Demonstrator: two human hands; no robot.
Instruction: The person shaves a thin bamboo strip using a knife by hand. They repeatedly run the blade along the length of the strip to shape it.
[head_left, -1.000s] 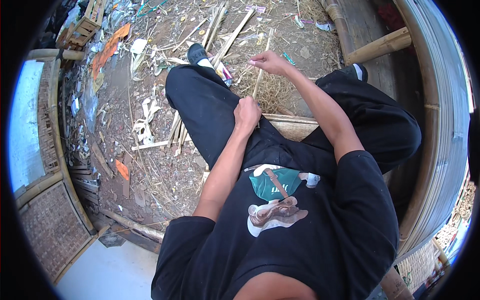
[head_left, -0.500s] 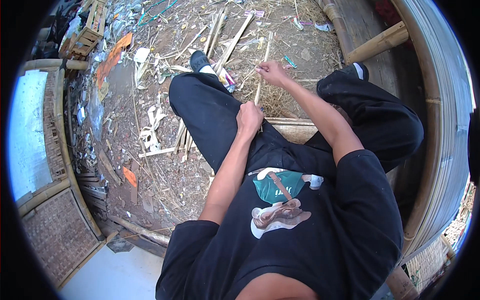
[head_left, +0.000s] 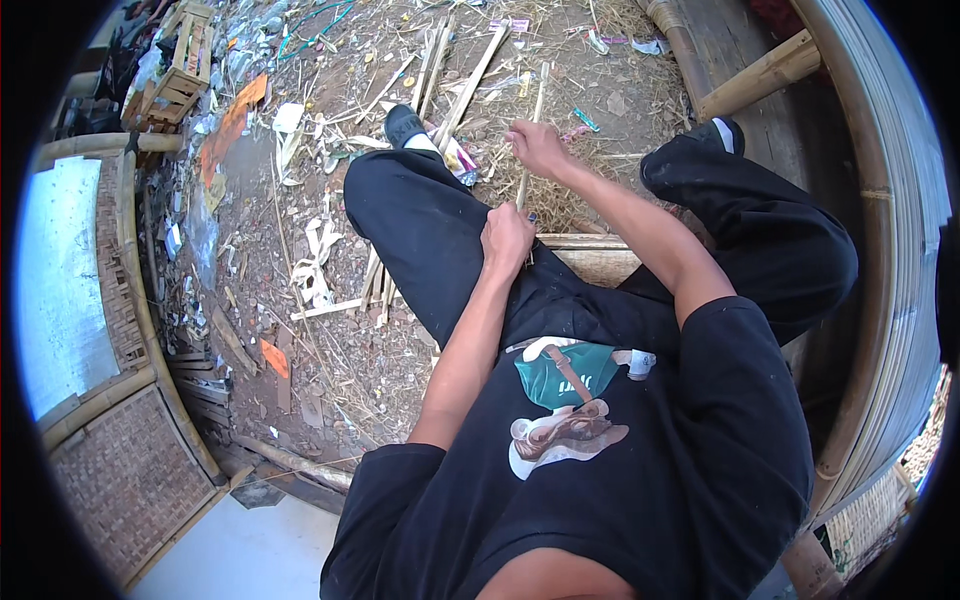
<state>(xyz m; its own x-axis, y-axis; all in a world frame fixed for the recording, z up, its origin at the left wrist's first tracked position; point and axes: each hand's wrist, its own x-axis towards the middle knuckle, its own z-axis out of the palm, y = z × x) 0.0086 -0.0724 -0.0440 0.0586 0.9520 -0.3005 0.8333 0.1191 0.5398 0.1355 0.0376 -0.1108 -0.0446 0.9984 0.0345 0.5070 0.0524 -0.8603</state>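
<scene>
A long, thin pale bamboo strip [head_left: 541, 95] runs away from my lap, its far end over the straw-littered ground. My left hand [head_left: 508, 237] is closed around its near end, resting by my left thigh. A small dark piece shows beside that hand, too little to name. Farther along, my right hand [head_left: 540, 150] lies across the strip with its fingers curled closed; the strip shows on both sides of it. The fingertips point left, and their exact contact with the strip is partly hidden.
Several split bamboo pieces [head_left: 470, 88] lie beyond my left foot, with more beside my left leg [head_left: 372, 285]. A slatted wooden crate [head_left: 183, 65] stands far left. Bamboo-framed woven panels [head_left: 120, 490] border the left; a bamboo rail [head_left: 760, 75] is at right.
The right hand has shifted slightly nearer along the strip, its fingers more curled. My left hand keeps its place on the near end. The whole view has shifted a little.
</scene>
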